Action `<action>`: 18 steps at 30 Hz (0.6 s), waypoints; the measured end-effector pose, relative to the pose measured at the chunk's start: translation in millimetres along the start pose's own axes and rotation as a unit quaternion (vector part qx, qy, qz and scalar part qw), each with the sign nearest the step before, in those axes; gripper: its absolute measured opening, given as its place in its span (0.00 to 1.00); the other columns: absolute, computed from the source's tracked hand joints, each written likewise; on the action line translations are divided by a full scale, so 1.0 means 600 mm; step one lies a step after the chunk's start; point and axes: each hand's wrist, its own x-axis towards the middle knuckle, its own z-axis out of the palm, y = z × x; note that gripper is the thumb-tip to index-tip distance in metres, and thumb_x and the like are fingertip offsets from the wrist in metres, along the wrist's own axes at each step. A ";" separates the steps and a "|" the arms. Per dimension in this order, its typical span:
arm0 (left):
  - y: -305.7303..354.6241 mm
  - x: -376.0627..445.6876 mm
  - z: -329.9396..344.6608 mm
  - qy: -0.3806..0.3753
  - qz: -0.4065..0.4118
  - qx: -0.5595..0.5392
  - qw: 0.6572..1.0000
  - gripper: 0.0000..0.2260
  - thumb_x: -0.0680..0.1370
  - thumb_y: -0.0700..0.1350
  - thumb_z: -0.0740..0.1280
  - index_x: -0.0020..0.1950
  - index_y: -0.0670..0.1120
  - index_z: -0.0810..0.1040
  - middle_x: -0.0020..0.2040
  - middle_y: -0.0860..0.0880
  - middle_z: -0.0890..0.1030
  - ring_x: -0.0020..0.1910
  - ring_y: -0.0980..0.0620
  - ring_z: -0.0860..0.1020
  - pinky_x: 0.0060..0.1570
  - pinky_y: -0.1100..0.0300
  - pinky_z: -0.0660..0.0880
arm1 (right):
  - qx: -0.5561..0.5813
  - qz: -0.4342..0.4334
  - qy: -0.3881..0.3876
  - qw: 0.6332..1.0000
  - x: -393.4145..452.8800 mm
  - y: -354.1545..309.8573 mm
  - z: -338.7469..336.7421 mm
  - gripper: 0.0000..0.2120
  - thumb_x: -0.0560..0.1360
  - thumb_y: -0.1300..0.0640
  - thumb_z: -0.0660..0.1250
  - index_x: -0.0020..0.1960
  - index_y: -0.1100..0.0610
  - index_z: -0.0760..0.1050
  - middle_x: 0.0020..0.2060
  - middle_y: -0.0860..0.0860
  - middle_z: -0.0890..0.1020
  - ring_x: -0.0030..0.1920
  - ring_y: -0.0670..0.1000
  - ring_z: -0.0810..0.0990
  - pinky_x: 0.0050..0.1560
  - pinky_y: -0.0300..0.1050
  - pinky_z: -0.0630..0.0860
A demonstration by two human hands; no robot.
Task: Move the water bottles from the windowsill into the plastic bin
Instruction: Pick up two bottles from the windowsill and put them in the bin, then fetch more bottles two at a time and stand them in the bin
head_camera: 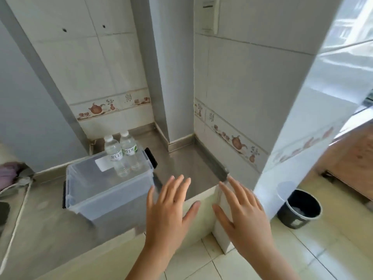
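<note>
Two clear water bottles with white caps stand upright side by side, the left bottle [114, 153] and the right bottle [129, 148]. Their lower halves show through the translucent plastic bin [105, 195], so they seem to stand inside it at its far end. The bin rests on the grey stone sill [181, 158]. My left hand [169, 207] hovers open just right of the bin's near corner, fingers spread, holding nothing. My right hand [242, 213] is open over the sill's front right corner, also holding nothing.
Tiled walls and a pillar enclose the sill at the back and right. A black waste bin [298, 209] stands on the floor at the right, beside wooden furniture [351, 158]. A cord [18, 215] and a purple cloth [8, 170] lie at the left.
</note>
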 end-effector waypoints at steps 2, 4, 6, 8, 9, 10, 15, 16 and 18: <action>0.049 -0.002 0.009 -0.018 0.033 -0.015 0.999 0.27 0.79 0.63 0.55 0.70 0.50 0.76 0.70 0.52 0.77 0.70 0.50 0.74 0.69 0.38 0.65 | -0.029 0.026 0.007 0.999 -0.035 0.038 -0.028 0.26 0.76 0.41 0.55 0.66 0.54 0.76 0.67 0.55 0.76 0.65 0.57 0.77 0.63 0.57 0.71; 0.108 -0.002 0.022 -0.032 0.068 -0.031 0.997 0.28 0.79 0.63 0.54 0.70 0.50 0.76 0.70 0.51 0.77 0.70 0.50 0.74 0.69 0.37 0.65 | -0.047 0.058 0.009 0.997 -0.075 0.085 -0.056 0.26 0.77 0.41 0.55 0.67 0.54 0.75 0.68 0.55 0.76 0.66 0.58 0.76 0.64 0.59 0.71; 0.176 -0.004 0.039 -0.042 0.102 -0.044 0.993 0.28 0.79 0.64 0.53 0.71 0.50 0.76 0.70 0.51 0.77 0.70 0.50 0.74 0.69 0.37 0.65 | -0.050 0.093 0.017 0.994 -0.117 0.137 -0.087 0.26 0.77 0.42 0.55 0.67 0.55 0.75 0.68 0.56 0.75 0.67 0.60 0.75 0.62 0.62 0.74; 0.252 -0.010 0.060 -0.055 0.135 -0.058 0.988 0.28 0.78 0.64 0.54 0.70 0.50 0.76 0.70 0.51 0.77 0.70 0.49 0.74 0.68 0.36 0.65 | -0.060 0.133 0.025 0.989 -0.161 0.191 -0.121 0.26 0.77 0.42 0.55 0.67 0.56 0.75 0.68 0.57 0.75 0.67 0.60 0.74 0.62 0.63 0.74; 0.293 -0.013 0.072 -0.060 0.151 -0.064 0.985 0.28 0.78 0.65 0.55 0.70 0.50 0.76 0.70 0.51 0.77 0.69 0.49 0.75 0.68 0.36 0.64 | -0.069 0.153 0.029 0.985 -0.183 0.219 -0.138 0.27 0.77 0.42 0.54 0.67 0.56 0.75 0.68 0.57 0.75 0.68 0.60 0.73 0.63 0.63 0.72; 0.337 -0.017 0.084 -0.066 0.166 -0.071 0.981 0.28 0.78 0.65 0.56 0.70 0.51 0.76 0.70 0.51 0.77 0.70 0.49 0.74 0.69 0.36 0.63 | -0.079 0.172 0.032 0.981 -0.205 0.248 -0.156 0.27 0.77 0.41 0.53 0.67 0.55 0.75 0.68 0.56 0.75 0.68 0.60 0.73 0.64 0.63 0.71; 0.559 -0.054 0.132 -0.088 0.249 -0.114 0.958 0.28 0.77 0.65 0.57 0.70 0.50 0.76 0.69 0.51 0.77 0.69 0.49 0.74 0.70 0.41 0.56 | -0.115 0.262 0.044 0.957 -0.318 0.390 -0.242 0.27 0.77 0.41 0.53 0.66 0.55 0.75 0.68 0.56 0.75 0.69 0.58 0.72 0.66 0.61 0.69; 0.599 -0.063 0.139 -0.095 0.264 -0.124 0.952 0.28 0.77 0.65 0.56 0.70 0.51 0.76 0.70 0.51 0.77 0.70 0.49 0.74 0.70 0.40 0.57 | -0.118 0.284 0.046 0.950 -0.343 0.415 -0.257 0.27 0.77 0.41 0.53 0.67 0.55 0.75 0.68 0.56 0.74 0.69 0.58 0.72 0.66 0.60 0.69; 0.672 -0.077 0.149 -0.102 0.290 -0.148 0.940 0.28 0.77 0.64 0.56 0.71 0.51 0.76 0.70 0.51 0.77 0.70 0.50 0.73 0.70 0.39 0.59 | -0.125 0.325 0.064 0.935 -0.389 0.460 -0.287 0.27 0.77 0.42 0.53 0.67 0.55 0.75 0.68 0.57 0.75 0.69 0.59 0.72 0.66 0.60 0.69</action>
